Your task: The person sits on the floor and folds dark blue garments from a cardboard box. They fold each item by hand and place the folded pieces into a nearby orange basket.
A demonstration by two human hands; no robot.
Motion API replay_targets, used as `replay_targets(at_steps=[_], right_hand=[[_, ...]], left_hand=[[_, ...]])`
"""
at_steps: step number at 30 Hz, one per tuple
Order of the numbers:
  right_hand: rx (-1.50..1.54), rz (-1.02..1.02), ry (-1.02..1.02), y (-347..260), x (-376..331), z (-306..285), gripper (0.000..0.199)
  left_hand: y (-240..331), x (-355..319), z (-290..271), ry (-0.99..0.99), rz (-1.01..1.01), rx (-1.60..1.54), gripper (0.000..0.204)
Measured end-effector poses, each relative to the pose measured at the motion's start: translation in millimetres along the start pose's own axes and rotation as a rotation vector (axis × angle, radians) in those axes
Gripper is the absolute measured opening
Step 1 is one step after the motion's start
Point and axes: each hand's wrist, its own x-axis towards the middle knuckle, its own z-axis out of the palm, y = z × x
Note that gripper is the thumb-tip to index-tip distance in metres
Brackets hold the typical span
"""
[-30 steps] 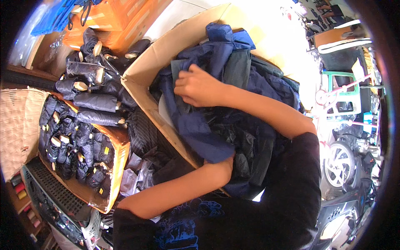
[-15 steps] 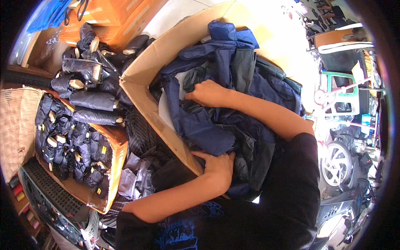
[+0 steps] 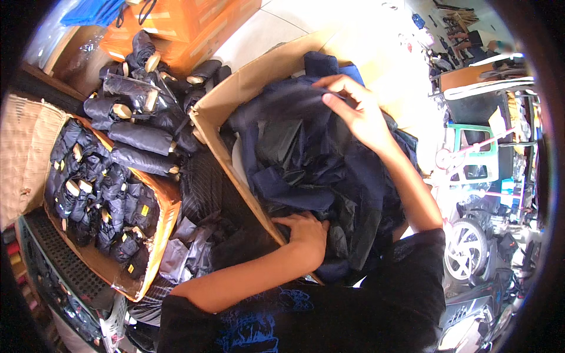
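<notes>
Where the right grip (image 3: 360,115) arches — cloth (image 3: 323,141) lies beneath.

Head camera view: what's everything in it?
Large cardboard box: one, brown, centre
Cloth: pile, navy and black, in large box
Smaller cardboard box: one, brown, left
Rolled bundles: many, black, in and beside smaller box
Stacked boxes: at least two, orange, top left
Perforated panel: one, black, lower left
Wheel: one, pale, right
Clutter: uncounted, mixed colours, around edges
Shirt: one, mostly black, bottom
Left hand: one, bare, at large box's lower left
Right hand: one, bare, over the cloth
</notes>
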Motion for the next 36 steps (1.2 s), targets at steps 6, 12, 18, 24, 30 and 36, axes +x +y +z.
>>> replay_targets(at_steps=[6,12,18,24,30,36], right_hand=[[0.505,0.279,-0.041,-45,-7,-3,0.011],[0.319,0.043,0.041,-111,-22,35,0.017],[0.021,-0.450,-0.513,-152,-61,92,0.034],[-0.163,-0.637,-0.768,-156,-57,79,0.034],[-0.545,-0.261,-0.697,-65,-89,11,0.081],[-1.085,-0.135,-0.753,33,-113,29,0.065]], left_hand=[[2,-12,-13,0.290,-0.040,0.146,0.046],[-4,-68,-10,0.859,-0.037,-0.137,0.070],[-4,-167,29,0.843,0.298,0.021,0.062],[-63,-187,59,1.156,0.531,-0.483,0.023],[-121,-166,122,0.862,-0.177,-0.506,0.070],[-120,-148,186,0.206,-0.379,-0.505,0.088]])
